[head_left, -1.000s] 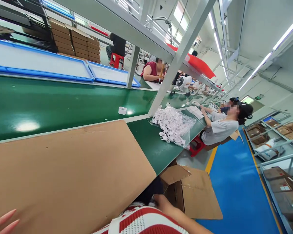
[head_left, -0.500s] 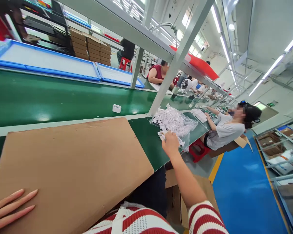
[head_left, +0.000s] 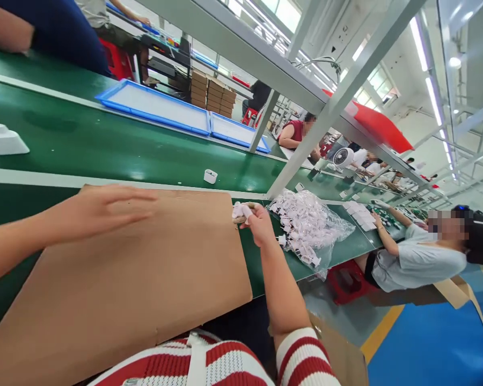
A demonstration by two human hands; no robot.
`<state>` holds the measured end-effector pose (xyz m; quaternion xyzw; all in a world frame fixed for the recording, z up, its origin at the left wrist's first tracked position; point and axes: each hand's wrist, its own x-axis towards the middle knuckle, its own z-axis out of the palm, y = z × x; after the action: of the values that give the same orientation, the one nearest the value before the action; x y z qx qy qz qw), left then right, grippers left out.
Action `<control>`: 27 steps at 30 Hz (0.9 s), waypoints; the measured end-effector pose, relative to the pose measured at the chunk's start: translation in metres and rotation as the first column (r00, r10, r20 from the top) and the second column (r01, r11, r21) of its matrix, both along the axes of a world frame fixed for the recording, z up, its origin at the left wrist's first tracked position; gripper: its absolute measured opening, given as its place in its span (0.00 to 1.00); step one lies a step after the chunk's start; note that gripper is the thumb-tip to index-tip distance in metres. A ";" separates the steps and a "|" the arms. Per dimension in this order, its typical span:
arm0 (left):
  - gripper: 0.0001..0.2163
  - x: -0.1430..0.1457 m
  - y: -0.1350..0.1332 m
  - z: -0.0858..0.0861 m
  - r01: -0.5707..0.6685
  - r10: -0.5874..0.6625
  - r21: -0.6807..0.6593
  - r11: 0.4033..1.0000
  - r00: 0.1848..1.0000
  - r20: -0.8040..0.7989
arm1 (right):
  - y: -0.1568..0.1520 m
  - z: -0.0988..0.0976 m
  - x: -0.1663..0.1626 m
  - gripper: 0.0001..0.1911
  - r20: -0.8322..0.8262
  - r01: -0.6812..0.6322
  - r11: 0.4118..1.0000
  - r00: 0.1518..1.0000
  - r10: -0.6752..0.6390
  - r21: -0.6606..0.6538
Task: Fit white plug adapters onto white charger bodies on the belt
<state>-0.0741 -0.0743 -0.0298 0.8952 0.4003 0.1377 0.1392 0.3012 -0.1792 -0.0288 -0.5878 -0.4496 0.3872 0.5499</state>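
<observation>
My left hand (head_left: 100,209) is over the far left part of a flat brown cardboard sheet (head_left: 165,284), fingers stretched out and holding nothing. Whether it touches the sheet I cannot tell. Near the sheet's far right corner, my right hand (head_left: 260,222) is closed on small white plastic parts (head_left: 240,212); their exact kind is too small to make out. Right of that hand, a clear plastic bag (head_left: 340,228) lies open under a heap of similar white parts (head_left: 295,214). One loose white part (head_left: 282,239) rests at the heap's near edge.
Beyond the sheet runs a green conveyor belt (head_left: 145,155) carrying a white case-like piece (head_left: 210,176) and a larger white piece (head_left: 4,139). A slanted metal post (head_left: 301,150) rises behind the bag. A co-worker (head_left: 418,257) sits at the right; blue-rimmed trays (head_left: 156,110) stand across the belt.
My right hand has moved left from the heap to the sheet's corner with white parts in it. My left hand has come up from the sheet's near left area. The view has turned left.
</observation>
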 end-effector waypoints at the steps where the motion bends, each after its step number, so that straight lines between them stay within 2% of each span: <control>1: 0.43 0.023 0.015 0.008 -0.081 0.081 -0.010 0.997 0.996 0.032 | 0.007 -0.003 -0.012 0.14 -0.147 -0.058 0.998 0.988 0.055 -0.016; 4: 0.48 0.091 0.061 0.019 -0.091 0.097 -0.088 0.992 0.993 0.069 | 0.016 -0.012 -0.038 0.20 -0.392 -0.093 0.995 0.917 0.072 -0.036; 6: 0.53 0.127 0.088 0.014 -0.173 0.183 -0.124 0.977 0.981 0.071 | 0.013 -0.018 -0.044 0.23 -0.437 -0.085 0.995 0.898 0.053 -0.055; 8: 0.55 0.153 0.110 0.005 -0.189 0.200 -0.139 0.972 0.977 0.071 | 0.008 -0.021 -0.046 0.26 -0.429 -0.099 0.994 0.901 0.066 -0.055; 11: 0.44 0.176 0.132 -0.005 -0.155 0.181 -0.213 0.965 0.977 0.110 | 0.003 -0.023 -0.047 0.25 -0.343 -0.104 0.994 0.936 0.083 -0.043; 14: 0.28 0.181 0.139 -0.003 -0.187 0.228 -0.259 0.948 0.964 0.139 | 0.004 -0.025 -0.044 0.23 -0.205 -0.061 0.997 0.978 0.050 -0.049; 16: 0.24 0.177 0.131 0.002 -0.211 0.254 -0.244 0.947 0.954 0.161 | 0.005 -0.027 -0.039 0.22 -0.108 -0.017 0.999 0.994 0.012 -0.049; 18: 0.23 0.168 0.111 0.005 -0.183 0.227 -0.226 0.957 0.955 0.190 | 0.004 -0.030 -0.034 0.19 0.013 0.011 1.000 1.000 -0.011 -0.024; 21: 0.23 0.149 0.064 -0.001 -0.079 0.127 -0.203 0.976 0.963 0.238 | -0.006 -0.030 -0.032 0.12 0.266 -0.118 0.993 0.957 0.115 -0.004; 23: 0.23 0.134 0.029 -0.011 0.004 0.051 -0.189 0.982 0.957 0.284 | -0.016 -0.027 -0.036 0.11 0.464 -0.237 0.969 0.852 0.242 -0.070; 25: 0.23 0.122 -0.003 -0.024 0.063 0.005 -0.199 0.978 0.946 0.325 | -0.023 -0.024 -0.044 0.12 0.626 -0.272 0.950 0.716 0.308 -0.156; 27: 0.25 0.114 -0.024 -0.036 0.066 0.026 -0.234 0.970 0.928 0.372 | -0.027 -0.023 -0.050 0.11 0.708 -0.287 0.936 0.616 0.344 -0.205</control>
<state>0.0397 -0.0981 -0.0663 0.8331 0.3713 0.2538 0.3221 0.2514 -0.2057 -0.0520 -0.6239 -0.7140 0.2246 0.2246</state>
